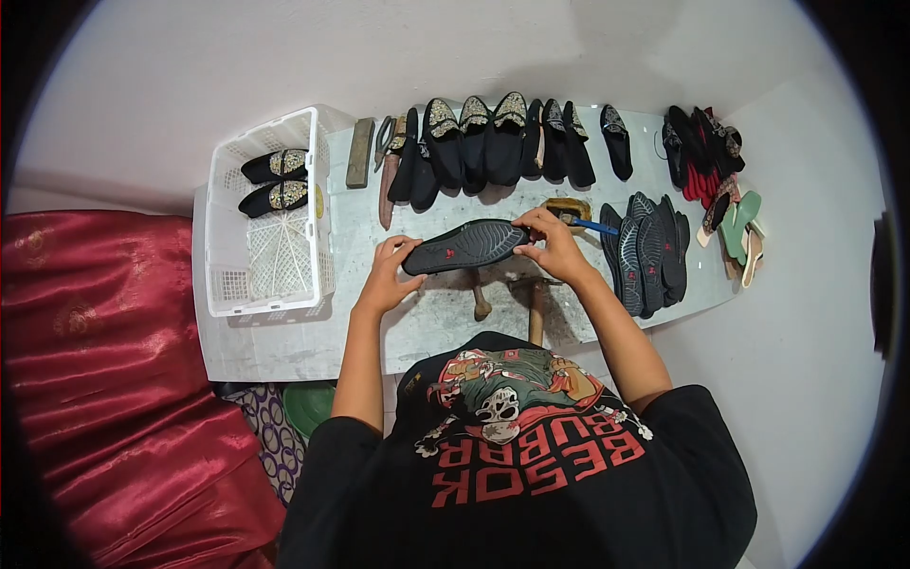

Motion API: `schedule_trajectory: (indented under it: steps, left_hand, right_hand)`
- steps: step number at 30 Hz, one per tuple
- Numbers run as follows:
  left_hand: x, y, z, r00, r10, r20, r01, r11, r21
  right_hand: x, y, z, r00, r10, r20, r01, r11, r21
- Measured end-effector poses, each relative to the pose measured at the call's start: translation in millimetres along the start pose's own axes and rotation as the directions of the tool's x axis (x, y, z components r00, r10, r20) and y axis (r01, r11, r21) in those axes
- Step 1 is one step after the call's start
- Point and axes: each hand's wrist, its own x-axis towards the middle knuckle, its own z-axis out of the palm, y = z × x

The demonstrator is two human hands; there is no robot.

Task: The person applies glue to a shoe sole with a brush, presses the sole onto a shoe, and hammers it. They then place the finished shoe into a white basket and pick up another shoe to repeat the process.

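A black shoe sole (464,247) with a ridged underside and a small red mark is held level above the table, underside facing up. At its left end, my left hand (389,275) grips it between thumb and fingers. My right hand (555,248) pinches the other end. Below the sole, a wooden-handled tool (482,296) and a hammer (536,308) lie on the table. Just beyond my right hand is a yellowish container (567,207) with a blue-handled brush (595,226) across its edge.
Black shoes with patterned uppers (507,142) line the back of the table (355,327). A white basket (218,256) with two shoes stands left. Soles (650,256) lie right, near more shoes (701,152) and green sandals (737,228). A wooden block (360,154) lies behind.
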Motion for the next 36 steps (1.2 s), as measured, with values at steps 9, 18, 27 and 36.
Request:
schedule_trajectory:
  steps: [9, 18, 27, 36]
  left_hand:
    - [50.9, 69.3, 47.7, 0.952, 0.297, 0.071, -0.305, 0.938, 0.163]
    - [68.4, 59.8, 57.7, 0.94, 0.3, 0.161, -0.312, 0.949, 0.056]
    - [72.2, 59.8, 54.3, 0.918, 0.331, 0.219, -0.347, 0.937, 0.035]
    - [77.5, 57.1, 54.1, 0.906, 0.33, 0.265, -0.349, 0.937, 0.026]
  right_hand:
    - [-4.4, 3.6, 6.5, 0.999, -0.001, -0.043, 0.001, 1.0, 0.016]
    - [-4.2, 0.4, 1.9, 0.999, 0.024, -0.023, -0.024, 0.999, 0.025]
    - [-3.2, 6.7, 0.7, 1.0, -0.018, -0.024, 0.019, 1.0, 0.007]
    - [1.1, 4.7, 3.4, 0.998, 0.04, -0.043, -0.042, 0.998, -0.038]
